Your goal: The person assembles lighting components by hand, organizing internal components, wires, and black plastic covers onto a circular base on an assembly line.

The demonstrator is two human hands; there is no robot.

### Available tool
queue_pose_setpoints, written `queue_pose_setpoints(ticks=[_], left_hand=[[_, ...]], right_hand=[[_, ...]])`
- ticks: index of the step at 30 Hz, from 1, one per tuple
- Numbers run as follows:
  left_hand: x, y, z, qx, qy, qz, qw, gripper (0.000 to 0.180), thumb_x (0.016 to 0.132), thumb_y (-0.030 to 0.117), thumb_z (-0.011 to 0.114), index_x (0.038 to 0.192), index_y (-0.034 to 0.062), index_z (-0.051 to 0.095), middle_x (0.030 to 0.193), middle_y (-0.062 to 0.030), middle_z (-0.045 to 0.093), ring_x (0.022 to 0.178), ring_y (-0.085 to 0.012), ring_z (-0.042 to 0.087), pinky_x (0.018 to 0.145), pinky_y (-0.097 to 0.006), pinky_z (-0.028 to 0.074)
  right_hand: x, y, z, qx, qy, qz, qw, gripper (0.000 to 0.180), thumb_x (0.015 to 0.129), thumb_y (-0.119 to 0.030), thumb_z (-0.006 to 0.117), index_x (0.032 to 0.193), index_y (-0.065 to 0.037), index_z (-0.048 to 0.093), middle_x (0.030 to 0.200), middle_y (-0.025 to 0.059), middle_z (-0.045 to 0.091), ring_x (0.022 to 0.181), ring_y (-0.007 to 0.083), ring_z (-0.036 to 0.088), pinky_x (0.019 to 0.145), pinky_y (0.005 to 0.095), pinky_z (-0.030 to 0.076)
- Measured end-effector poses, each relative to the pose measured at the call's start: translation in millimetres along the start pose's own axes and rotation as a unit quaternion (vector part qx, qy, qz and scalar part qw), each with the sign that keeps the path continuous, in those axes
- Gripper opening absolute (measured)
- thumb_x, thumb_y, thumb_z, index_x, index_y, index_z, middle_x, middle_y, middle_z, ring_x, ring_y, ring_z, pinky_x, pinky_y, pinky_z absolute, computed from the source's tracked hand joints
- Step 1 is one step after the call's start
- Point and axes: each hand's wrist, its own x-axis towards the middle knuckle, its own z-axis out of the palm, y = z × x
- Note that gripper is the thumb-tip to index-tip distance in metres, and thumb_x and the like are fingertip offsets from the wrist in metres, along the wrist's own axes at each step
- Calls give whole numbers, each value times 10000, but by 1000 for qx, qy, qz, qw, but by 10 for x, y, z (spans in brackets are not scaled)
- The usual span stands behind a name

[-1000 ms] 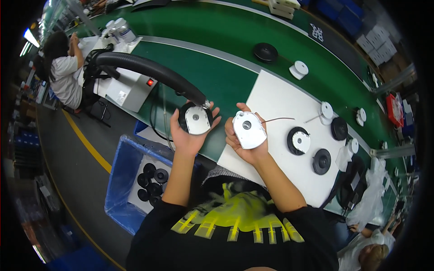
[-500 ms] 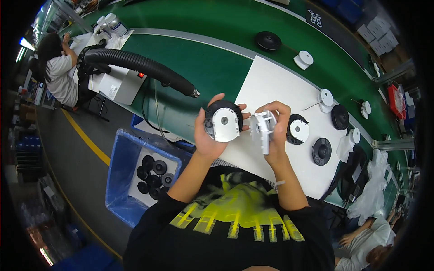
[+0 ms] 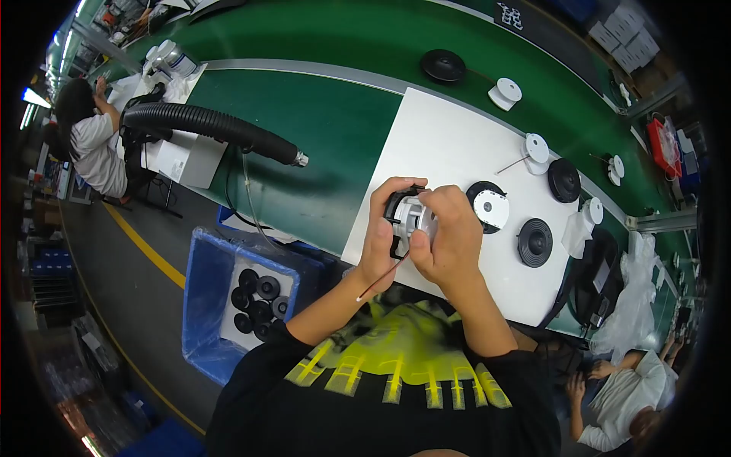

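Head view: I see my left hand (image 3: 378, 244) and right hand (image 3: 449, 240) together, clamped on a black-white motor (image 3: 406, 217) over the white mat (image 3: 449, 145). It looks stiff, light; I grip its rim. At 2 o'clock lie discs (image 3: 534, 241).

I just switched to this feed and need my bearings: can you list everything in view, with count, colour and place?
Round black-and-white part: 1, held between both hands over the white mat.
Thin wire: 1, reddish, hanging from that part.
White mat: 1, on the green bench.
Black-and-white disc: 1, on the mat right of the hands.
Black ribbed discs: 3, one on the mat, two farther back.
White spools: about 5, along the mat's far edge and the belt.
Black hose: 1, lying on the bench at left.
Blue bin: 1, lower left, holding black round parts.
Other people: 2, far left and lower right.
Left hand: gripping the part.
Right hand: on top of the part.
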Motion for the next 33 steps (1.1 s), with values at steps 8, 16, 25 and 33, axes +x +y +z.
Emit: queue_pose_setpoints(ticks=[8, 16, 25, 33], left_hand=[[-89, -18, 84, 37, -40, -52, 997, 705, 962, 596, 340, 1453, 94, 278, 1434, -170, 392, 1317, -292, 406, 1096, -443, 321], [-332, 199, 310, 42, -160, -103, 981, 849, 966, 590, 369, 1499, 2, 68, 1553, -243, 132, 1403, -309, 286, 1131, -452, 255], [290, -467, 557, 111, -91, -67, 987, 807, 998, 590, 318, 1532, 34, 78, 1503, -182, 269, 1395, -285, 301, 1140, -404, 236], [1569, -814, 709, 250, -110, -42, 961, 616, 974, 314, 515, 1505, 95, 290, 1483, -142, 369, 1308, -273, 414, 1086, -410, 320]], right_hand=[[-45, 27, -208, -22, -57, -16, 998, 507, 932, -417, 471, 1307, -79, 516, 1300, 224, 489, 1117, 441, 489, 887, 562, 429], [-161, 81, -462, 243, -83, -64, 964, 610, 988, -427, 370, 1445, -24, 390, 1497, 329, 279, 1369, 549, 285, 1100, 605, 284], [-25, 577, -795, -179, -105, 2, 978, 640, 933, -490, 451, 1471, -147, 401, 1236, 221, 515, 1168, 391, 487, 949, 554, 370], [620, 2008, -1469, -356, -20, 152, 922, 554, 899, -432, 566, 1368, -161, 446, 876, 182, 636, 733, 323, 635, 701, 463, 467]])
